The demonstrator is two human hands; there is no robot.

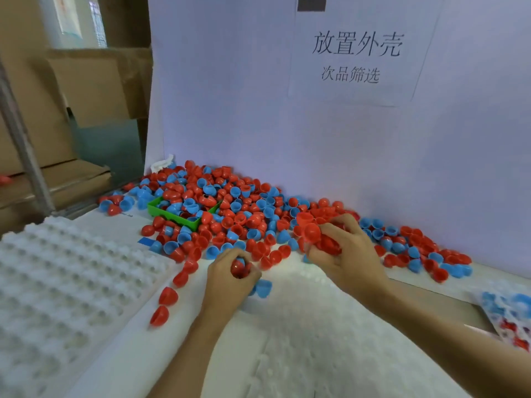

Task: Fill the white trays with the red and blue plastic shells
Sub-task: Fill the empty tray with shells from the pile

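Two bare forearms reach forward from the bottom edge over a white tray [301, 340] whose dimples are blurred. Just left of it lies a second white tray [71, 282], its rows of round pockets holding nothing, with a few red shells [168, 295] loose along its right rim. At the far right edge a third tray [511, 314] shows blue and red shells seated in its pockets.

Further out, the left hand [230, 280] is curled round a red shell, fingers closed over it, and a blue shell [263, 288] lies just beside its knuckles. The right hand [342, 254] grips a clump of several red shells [311, 232], fingers bent around them.

Beyond both hands a wide pile of red and blue shells [230, 208] spreads across the desk, half burying a green bin [172, 216]. Behind the pile stands a white board with a paper sign [356, 53] bearing printed characters, and cardboard boxes [86, 90] stack up at the left.
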